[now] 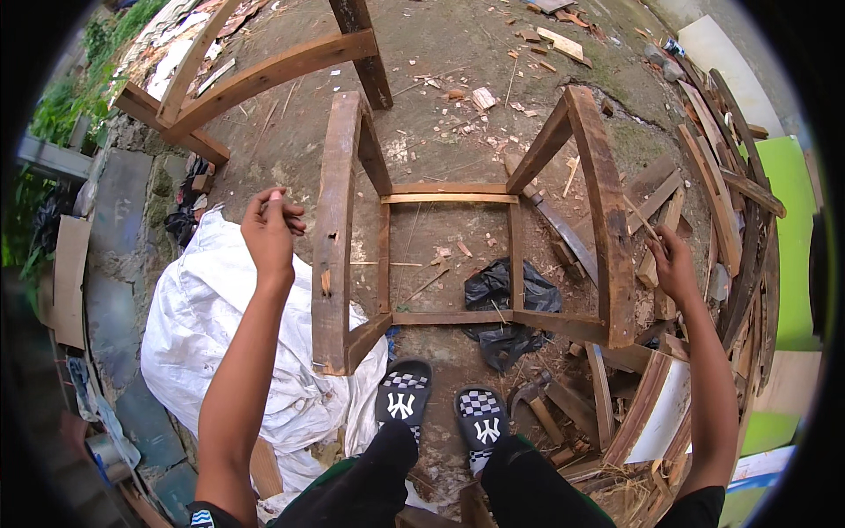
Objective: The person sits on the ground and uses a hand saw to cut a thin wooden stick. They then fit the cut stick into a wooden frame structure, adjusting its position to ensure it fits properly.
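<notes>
A brown wooden stool-like frame (332, 238) stands on the ground in front of me, its bars joined into an open box. Just left of its left side, my left hand (271, 233) is raised with loosely bent fingers apart, and I see nothing in it. Beyond the frame's right side, my right hand (674, 266) pinches a thin wooden stick (642, 217) that points up and to the left. Neither hand touches the frame. A machete-like blade (566, 232) lies on the ground behind the frame's right side, partly hidden by it.
A second wooden frame (273, 77) stands at the far left. White sacking (216, 308) lies beneath my left arm, and a black plastic bag (502, 339) by the frame's lower bar. A claw hammer (539, 405) rests among scrap wood (647, 405) at right. My slippered feet are close to the frame.
</notes>
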`<state>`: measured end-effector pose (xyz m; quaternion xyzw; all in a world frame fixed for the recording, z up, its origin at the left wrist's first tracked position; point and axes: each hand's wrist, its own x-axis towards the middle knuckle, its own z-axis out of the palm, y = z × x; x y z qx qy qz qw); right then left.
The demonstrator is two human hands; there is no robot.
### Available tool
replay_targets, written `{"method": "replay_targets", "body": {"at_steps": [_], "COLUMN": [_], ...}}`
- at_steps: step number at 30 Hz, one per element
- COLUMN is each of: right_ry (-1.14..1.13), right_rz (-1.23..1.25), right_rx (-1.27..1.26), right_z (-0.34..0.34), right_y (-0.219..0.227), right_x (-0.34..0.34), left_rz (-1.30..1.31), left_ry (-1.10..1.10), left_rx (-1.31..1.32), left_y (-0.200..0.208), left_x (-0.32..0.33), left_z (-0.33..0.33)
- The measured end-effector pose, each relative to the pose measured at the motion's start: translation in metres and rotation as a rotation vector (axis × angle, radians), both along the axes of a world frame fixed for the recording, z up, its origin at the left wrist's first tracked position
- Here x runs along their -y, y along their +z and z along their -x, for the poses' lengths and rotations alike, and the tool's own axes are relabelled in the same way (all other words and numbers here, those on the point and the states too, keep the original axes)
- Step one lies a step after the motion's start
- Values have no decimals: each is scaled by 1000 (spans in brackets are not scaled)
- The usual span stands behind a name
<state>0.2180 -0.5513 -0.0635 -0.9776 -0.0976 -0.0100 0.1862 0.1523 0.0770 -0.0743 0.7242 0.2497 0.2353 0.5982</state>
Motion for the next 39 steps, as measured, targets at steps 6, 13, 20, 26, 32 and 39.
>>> {"method": "replay_targets", "body": {"at_steps": [6, 13, 20, 26, 32, 39], "right_ry": [-48, 257, 623, 521, 519, 498], "right_rz": [-28, -66, -79, -114, -101, -30], "right_rx": [-406, -470, -328, -244, -165, -132], "right_z": [-22, -56, -56, -69, -64, -65], "right_y": [20, -26, -93, -135, -154, -149], "right_x": [-13, -88, -193, -226, -232, -237], "left_rz": [46, -384, -630, -678, -817, -974], "left_ry": [-226, -440, -590, -723, -789, -760], "left_rx": [-249, -232, -166, -190, -231, -270], "left_y": [-143, -144, -133, -130, -139, -145], "left_x": [-22, 21, 43, 46, 48, 57], "left_z": [11, -6, 6, 8, 8, 6]}}
